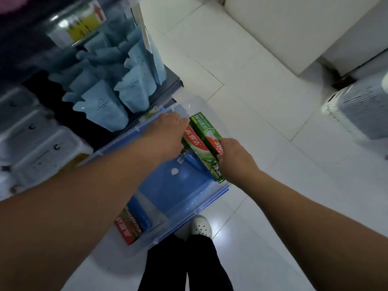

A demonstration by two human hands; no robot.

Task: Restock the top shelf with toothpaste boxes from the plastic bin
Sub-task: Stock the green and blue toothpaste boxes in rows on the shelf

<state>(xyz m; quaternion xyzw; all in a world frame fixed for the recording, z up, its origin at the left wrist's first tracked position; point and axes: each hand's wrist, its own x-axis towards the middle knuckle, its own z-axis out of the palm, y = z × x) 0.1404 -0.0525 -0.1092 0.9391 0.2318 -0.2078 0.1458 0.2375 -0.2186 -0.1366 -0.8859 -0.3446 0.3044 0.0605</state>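
Our arms (84, 196) reach into the bin (178, 196). Our right hand (236, 158) grips a toothpaste box (206, 129). We cannot tell about our left hand (165, 133) fingers.

Glossy white tiled floor (262, 143) fills the scene, thin grout lines running diagonally, and there's a bright glare of overhead light (218, 227) on the near tiles. Far right sits a plain white boxy cabinet (283, 34), with a white slatted plastic appliance (361, 110) just beside it. On the left, a dark shelving unit (170, 85) holds pale blue pouches (100, 106).
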